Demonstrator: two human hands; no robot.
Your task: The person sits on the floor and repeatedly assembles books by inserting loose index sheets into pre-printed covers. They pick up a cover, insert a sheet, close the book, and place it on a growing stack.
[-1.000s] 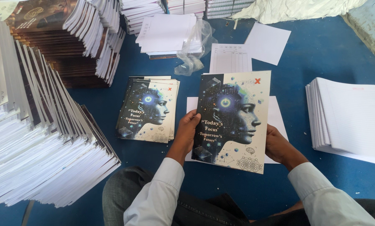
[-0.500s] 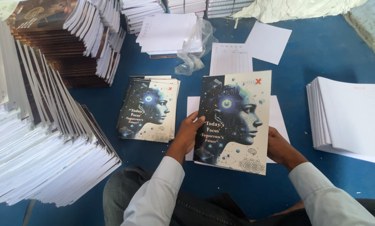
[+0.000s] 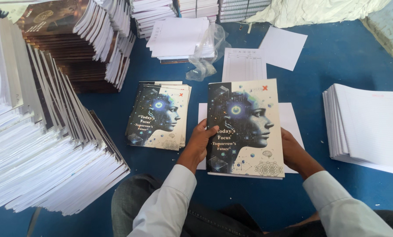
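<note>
Head | blue floor (image 3: 337,61), paper stacks (image 3: 51,166) | hands (image 3: 244,147) grip notebook (image 3: 244,127) edges

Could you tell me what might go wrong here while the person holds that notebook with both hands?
1. The left hand and right hand grip only the notebook edges, so its pages may slip out of line with the cover.
2. The leaning stack of covers at the left looks tilted and could slide toward the small pile of finished notebooks.
3. The loose plastic wrap could snag nearby sheets.
</note>
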